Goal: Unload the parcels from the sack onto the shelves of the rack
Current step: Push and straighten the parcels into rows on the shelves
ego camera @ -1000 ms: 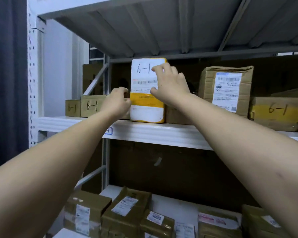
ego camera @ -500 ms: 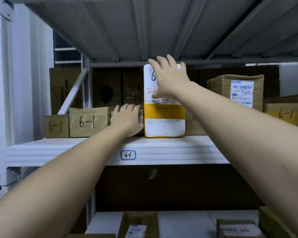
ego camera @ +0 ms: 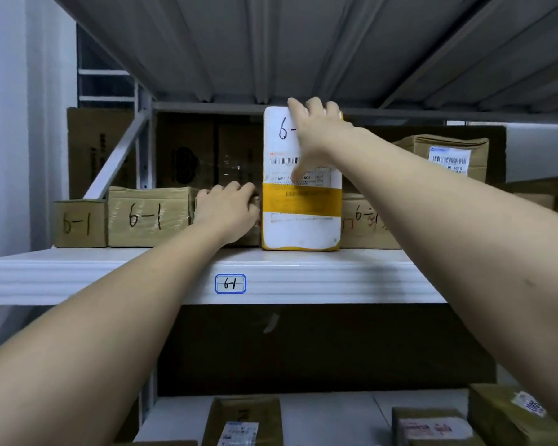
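Shelf (ego camera: 303,275) nearer; left hand (ego camera: 227,210) now curled over box (ego camera: 250,220)

Light: dim, cool, soft | Shadows: deep below the shelf (ego camera: 303,278), lower centre | Glare: none | Focus: fairly sharp centre | Distortion: wide-angle bending at frame edges
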A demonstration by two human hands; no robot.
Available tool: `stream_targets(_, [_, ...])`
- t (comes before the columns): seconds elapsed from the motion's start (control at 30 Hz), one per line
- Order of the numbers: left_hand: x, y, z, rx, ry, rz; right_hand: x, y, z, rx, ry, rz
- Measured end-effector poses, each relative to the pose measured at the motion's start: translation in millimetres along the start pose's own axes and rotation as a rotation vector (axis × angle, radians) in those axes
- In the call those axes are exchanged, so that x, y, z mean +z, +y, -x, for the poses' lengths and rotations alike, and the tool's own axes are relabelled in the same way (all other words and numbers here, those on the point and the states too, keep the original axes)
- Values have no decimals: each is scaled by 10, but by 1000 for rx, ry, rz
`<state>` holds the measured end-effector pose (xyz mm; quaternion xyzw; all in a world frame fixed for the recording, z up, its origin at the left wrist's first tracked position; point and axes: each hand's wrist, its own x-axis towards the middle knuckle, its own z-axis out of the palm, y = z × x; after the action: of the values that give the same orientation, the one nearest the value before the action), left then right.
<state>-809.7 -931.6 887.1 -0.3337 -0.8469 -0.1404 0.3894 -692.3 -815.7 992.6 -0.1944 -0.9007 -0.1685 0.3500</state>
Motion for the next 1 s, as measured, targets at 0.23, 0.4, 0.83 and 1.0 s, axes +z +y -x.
stream_targets(0.23, [89, -8, -14, 11, 92, -13, 125, 40, -98, -23, 26, 3])
stream_targets(0.4, [112, -24, -18, 16, 101, 8, 205, 65, -172, -30, 33, -9])
stream_targets(0.83, [107, -68, -10, 27, 109, 63, 317, 88, -250, -44, 64, 1])
stream_targets(1.0, [131, -64, 10, 33, 92, 63, 342, 93, -242, -51, 73, 5])
